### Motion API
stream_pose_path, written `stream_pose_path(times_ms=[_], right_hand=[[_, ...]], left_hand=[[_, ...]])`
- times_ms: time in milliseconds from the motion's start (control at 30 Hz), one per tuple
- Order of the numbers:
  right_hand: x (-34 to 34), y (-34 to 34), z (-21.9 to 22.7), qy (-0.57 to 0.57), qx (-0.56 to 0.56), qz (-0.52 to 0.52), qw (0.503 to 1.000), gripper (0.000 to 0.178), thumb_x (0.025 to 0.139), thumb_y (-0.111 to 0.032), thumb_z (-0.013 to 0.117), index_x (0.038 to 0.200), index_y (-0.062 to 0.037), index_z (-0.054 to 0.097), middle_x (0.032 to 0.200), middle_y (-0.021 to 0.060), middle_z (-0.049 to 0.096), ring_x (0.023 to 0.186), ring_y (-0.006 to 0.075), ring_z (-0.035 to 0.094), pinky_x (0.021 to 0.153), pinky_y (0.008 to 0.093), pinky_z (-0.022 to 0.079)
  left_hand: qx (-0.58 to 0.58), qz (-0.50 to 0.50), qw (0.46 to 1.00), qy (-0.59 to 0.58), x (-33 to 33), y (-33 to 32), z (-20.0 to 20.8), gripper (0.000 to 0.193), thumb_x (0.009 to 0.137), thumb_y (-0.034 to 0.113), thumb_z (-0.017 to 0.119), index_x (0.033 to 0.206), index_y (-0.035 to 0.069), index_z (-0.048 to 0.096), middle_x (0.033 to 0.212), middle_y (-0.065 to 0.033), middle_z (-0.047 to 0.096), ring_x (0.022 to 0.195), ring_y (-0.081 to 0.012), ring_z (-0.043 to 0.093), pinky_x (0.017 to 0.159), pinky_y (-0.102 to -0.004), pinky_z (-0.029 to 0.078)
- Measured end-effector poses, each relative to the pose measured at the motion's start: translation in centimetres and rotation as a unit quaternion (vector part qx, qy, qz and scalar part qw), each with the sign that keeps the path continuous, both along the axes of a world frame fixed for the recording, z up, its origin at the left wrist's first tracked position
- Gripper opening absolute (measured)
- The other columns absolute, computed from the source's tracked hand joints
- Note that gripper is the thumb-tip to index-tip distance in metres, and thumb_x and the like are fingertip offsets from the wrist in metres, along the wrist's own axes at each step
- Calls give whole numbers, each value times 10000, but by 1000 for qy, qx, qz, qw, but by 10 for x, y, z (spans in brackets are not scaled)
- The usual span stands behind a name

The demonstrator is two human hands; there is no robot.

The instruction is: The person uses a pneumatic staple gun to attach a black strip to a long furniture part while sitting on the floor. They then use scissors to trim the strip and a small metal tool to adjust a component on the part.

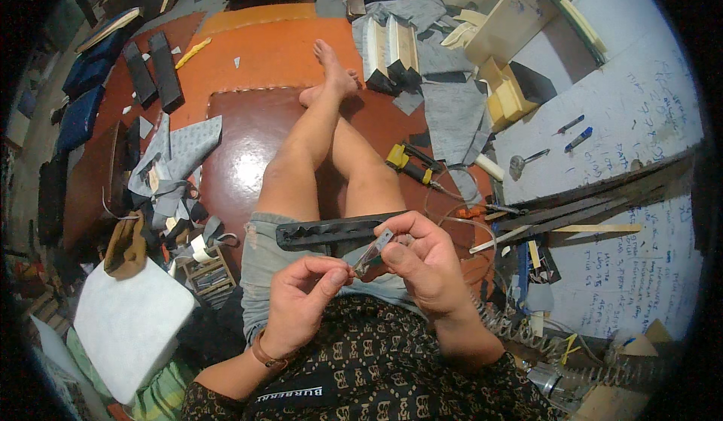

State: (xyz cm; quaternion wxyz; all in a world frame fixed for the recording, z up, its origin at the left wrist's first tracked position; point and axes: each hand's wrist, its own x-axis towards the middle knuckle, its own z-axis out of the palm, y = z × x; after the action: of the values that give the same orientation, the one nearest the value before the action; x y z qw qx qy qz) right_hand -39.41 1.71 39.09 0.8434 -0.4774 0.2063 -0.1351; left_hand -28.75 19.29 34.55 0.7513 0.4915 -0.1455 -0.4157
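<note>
Close over my lap, my left hand [312,293] and my right hand [425,263] meet at a small, narrow, shiny strip [368,257]. It looks like thin metal or clear plastic; its exact kind cannot be made out. My right thumb and fingers pinch its upper part. At the lower end, my left thumb and forefinger are pressed together on its tip. Behind the hands, a long black covered piece [320,232] with a wrinkled face lies across my thighs. Its right end is partly hidden by my right hand.
A yellow and black staple gun [410,163] with a hose lies right of my legs. Grey fabric scraps [456,116] are strewn beyond it. A whitish board with handwriting [602,157] carries pens and dark strips at right. A white cushion [132,327] stands at left.
</note>
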Motion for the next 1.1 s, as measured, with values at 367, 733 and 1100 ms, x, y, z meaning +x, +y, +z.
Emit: stream_pose_path(times_ms=[367, 733, 1100], right_hand=[[-2, -3, 7, 19, -2, 9, 1000, 322, 985, -105, 727, 1217, 26, 548, 1016, 111, 685, 906, 176, 717, 815, 332, 616], [3, 17, -5, -47, -93, 14, 994, 504, 877, -24, 812, 1309, -95, 563, 1440, 151, 569, 1233, 180, 610, 980, 335, 545], [17, 35, -15, -53, -202, -6, 978, 405, 914, -37, 771, 1280, -46, 596, 1470, 154, 513, 1276, 167, 536, 1015, 328, 458]], left_hand=[[19, -28, 991, -126, 1, -2, 13, 38, 945, -7, 728, 964, -34, 748, 1045, -94, 732, 943, -138, 660, 844, -269, 524], [-69, -42, 997, -9, 1, -3, 9, 563, 1063, 210, 629, 1553, 11, 435, 1390, -141, 621, 1154, -188, 643, 996, -326, 518], [-71, 86, 993, 25, 13, -2, 11, 340, 1095, 247, 556, 1324, -4, 557, 1375, -185, 617, 1225, -290, 646, 1039, -438, 537]])
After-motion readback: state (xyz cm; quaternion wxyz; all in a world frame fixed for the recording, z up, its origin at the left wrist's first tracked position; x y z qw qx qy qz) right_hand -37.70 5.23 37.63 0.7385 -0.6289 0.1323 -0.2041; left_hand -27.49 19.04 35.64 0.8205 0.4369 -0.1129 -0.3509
